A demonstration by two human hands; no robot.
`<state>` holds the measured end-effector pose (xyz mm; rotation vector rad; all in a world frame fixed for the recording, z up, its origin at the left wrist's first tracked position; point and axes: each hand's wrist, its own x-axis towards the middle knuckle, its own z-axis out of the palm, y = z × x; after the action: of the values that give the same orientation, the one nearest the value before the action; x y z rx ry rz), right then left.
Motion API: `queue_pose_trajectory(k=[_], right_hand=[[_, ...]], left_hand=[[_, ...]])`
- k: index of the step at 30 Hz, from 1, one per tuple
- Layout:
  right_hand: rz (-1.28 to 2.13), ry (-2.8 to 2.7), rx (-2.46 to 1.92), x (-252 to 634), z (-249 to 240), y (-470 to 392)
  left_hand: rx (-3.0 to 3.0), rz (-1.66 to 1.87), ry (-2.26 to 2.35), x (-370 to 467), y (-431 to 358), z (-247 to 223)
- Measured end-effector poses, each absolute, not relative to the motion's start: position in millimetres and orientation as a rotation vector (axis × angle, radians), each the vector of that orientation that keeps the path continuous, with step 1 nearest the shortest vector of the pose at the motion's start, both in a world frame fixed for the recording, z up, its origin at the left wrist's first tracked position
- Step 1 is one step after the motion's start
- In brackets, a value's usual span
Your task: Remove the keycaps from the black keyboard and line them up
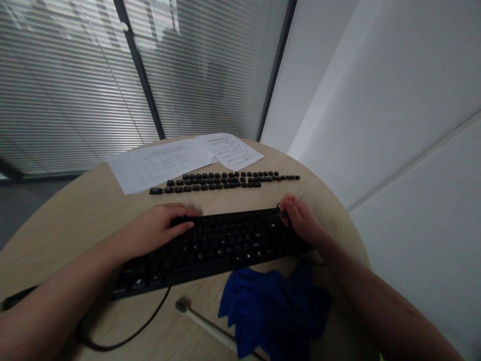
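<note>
A black keyboard (221, 245) lies slantwise on the table, its rows partly bare towards the back and right. My left hand (165, 225) is closed around its far left edge, thumb over the top and fingers behind. In my right hand (296, 215) is a thin wire keycap puller (278, 217), pinched between the fingers. Its wire end points down at the keys on the right side of the keyboard; whether it grips a key cannot be made out. Behind the keyboard, several loose black keycaps (210, 181) stand in rows.
Printed papers (169, 163) lie at the back of the round wooden table (86, 200). A blue cloth (274, 311) and a toothbrush-like brush (206, 323) are at the front. A black cable (139, 331) curls at front left. A white wall (406, 125) borders the right.
</note>
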<state>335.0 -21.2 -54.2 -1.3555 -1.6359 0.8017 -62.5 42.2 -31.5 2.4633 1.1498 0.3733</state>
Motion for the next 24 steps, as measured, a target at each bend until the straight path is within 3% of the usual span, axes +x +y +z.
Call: queue_pose_trajectory(k=[11, 24], right_hand=[[0.58, -1.66, -1.495, 317.7, -45.6, -25.6], [0.684, -1.657, -1.548, 315.6, -45.1, -22.5]], left_hand=[[2.435, 0.372, 1.16, -58.7, 39.9, -27.8], [2.422, 0.379, 1.158, -58.8, 39.7, -28.4]])
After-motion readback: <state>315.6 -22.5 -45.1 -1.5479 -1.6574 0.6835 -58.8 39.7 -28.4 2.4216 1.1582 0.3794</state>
